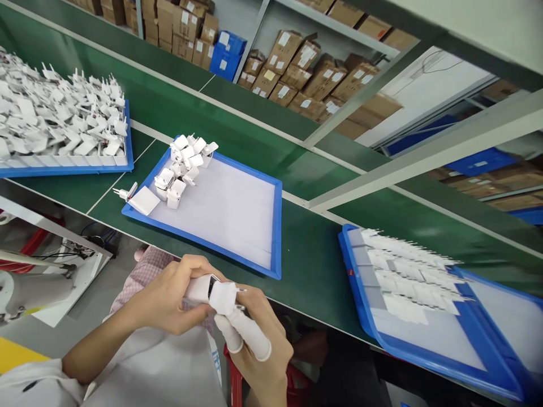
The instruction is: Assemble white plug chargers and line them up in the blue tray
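My left hand (180, 297) is closed around a white plug charger housing (198, 289), held above my lap near the table's front edge. My right hand (269, 333), with white finger covers on two fingers, grips the charger's white pin end (223, 298), its metal pins pointing right. A dark gap shows between the two parts; whether they are joined inside cannot be seen. Beyond my hands lies a blue-rimmed tray (278, 226) with a small heap of white plug chargers (182, 161) at its left end. One loose charger part (126, 193) rests at the tray's left rim.
At the left, a blue tray (85, 169) is piled with many white charger parts (59, 113). On the right, another blue tray (360, 294) holds rows of chargers (416, 274) with pins outward. A slanted metal post (407, 147) rises behind the green table (309, 249). Boxes fill the back shelves.
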